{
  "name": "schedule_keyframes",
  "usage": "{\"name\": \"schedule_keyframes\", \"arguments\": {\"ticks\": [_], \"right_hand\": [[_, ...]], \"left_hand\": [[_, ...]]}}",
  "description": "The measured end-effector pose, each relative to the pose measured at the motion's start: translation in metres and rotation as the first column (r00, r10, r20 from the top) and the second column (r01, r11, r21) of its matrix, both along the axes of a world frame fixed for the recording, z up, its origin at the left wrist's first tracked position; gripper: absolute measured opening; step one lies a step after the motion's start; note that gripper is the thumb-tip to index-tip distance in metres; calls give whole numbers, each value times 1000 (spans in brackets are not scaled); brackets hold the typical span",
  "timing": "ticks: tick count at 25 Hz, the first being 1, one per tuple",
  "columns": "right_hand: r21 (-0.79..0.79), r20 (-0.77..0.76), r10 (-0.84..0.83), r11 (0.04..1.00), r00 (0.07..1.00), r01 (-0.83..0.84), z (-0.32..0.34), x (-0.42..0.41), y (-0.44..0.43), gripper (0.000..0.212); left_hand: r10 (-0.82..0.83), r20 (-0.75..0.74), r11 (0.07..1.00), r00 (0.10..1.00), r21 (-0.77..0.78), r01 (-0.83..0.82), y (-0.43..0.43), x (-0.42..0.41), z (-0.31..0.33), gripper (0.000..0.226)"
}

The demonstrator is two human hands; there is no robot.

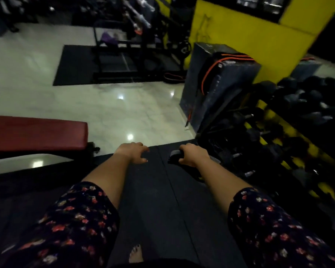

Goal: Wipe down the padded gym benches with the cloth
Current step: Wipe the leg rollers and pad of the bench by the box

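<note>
Left hand [132, 152]: out over the black rubber mat [153, 200]; fingers [143, 149] loosely curled, fairly wide, holding nothing.
Right hand [193, 154]: fingers wrapped round a dark cloth [175, 156], bunched into a wad.
Cloth: in the right fingers, clear of any pad; colour hard to tell in the dim light.
Red padded bench [37, 132]: well left of the left fingers, pad end nearest; apart from both hands.
Dumbbell rack [298, 117]: near, right of the right fingers.
Plyo box [230, 89]: beyond the right fingers, orange bands draped over it.
Step in hand (judged): carrying the cloth toward a bench; no wiping contact yet.
Doing it well: turn left to the red pad; open the wad flat under the fingers instead of rubbing with a ball; press with the palm; long overlapping strokes end to end; cover side edges and seams; steady the frame with the free left fingers.
Risk: dim light, so missed patches likely; dumbbell ends close to the right fingers.
</note>
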State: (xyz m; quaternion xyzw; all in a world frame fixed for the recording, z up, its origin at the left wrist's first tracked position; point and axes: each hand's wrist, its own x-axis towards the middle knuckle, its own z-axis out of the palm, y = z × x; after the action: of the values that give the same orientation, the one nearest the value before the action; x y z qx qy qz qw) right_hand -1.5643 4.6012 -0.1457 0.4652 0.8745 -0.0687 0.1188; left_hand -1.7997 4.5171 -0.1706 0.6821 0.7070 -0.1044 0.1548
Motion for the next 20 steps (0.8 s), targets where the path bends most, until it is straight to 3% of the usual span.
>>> {"name": "schedule_keyframes", "arguments": {"ticks": [3,11,15,20], "right_hand": [[16,0,57,998,998,-57,0,-71,40,39],[-27,-3,319,947,948,-319,-8,-248,101,37],[-6,37,500,866,865,-500,-8,-344,133,36],[19,-25,703,712,711,-702,3,-466,164,43]], "left_hand": [[126,68,992,990,15,-127,22,-57,-1,55],[400,-40,916,916,32,-399,31,-195,4,56],[542,-44,840,839,50,-540,34,-257,11,55],[733,-41,680,679,58,-731,28,-331,16,60]]}}
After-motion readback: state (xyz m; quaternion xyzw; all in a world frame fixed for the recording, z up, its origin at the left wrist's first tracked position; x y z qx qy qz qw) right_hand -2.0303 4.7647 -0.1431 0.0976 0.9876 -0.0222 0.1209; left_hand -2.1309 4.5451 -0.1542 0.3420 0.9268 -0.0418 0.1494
